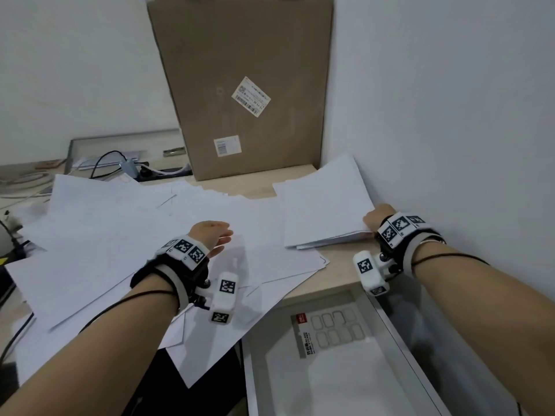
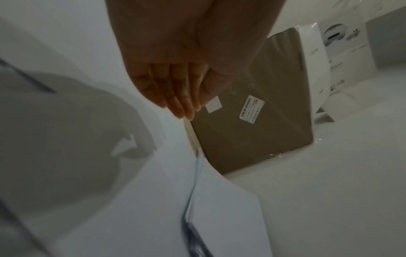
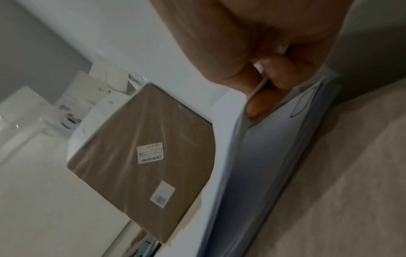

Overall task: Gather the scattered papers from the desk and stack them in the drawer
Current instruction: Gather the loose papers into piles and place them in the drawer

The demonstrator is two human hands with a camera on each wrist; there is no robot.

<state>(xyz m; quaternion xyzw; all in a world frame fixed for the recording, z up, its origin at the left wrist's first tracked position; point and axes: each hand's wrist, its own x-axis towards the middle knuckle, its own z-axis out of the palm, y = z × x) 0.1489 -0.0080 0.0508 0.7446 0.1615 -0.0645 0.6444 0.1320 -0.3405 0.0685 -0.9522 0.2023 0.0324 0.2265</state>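
Several white sheets (image 1: 120,235) lie scattered and overlapping across the desk, some hanging over its front edge. My left hand (image 1: 214,235) hovers just above them with straight fingers (image 2: 175,97), holding nothing. At the right, a gathered stack of papers (image 1: 324,205) lies by the wall. My right hand (image 1: 377,219) grips that stack at its near right corner, fingers (image 3: 270,83) curled between and under the sheets (image 3: 274,139), thumb on top. The open drawer (image 1: 399,340) sits below the desk's front right, with a white sheet and a label card (image 1: 327,331) inside.
A tall brown cardboard box (image 1: 249,85) leans upright at the back, against the wall. Cables and a power strip (image 1: 132,168) lie at the back left beside a grey tray. The white wall (image 1: 450,145) stands close on the right.
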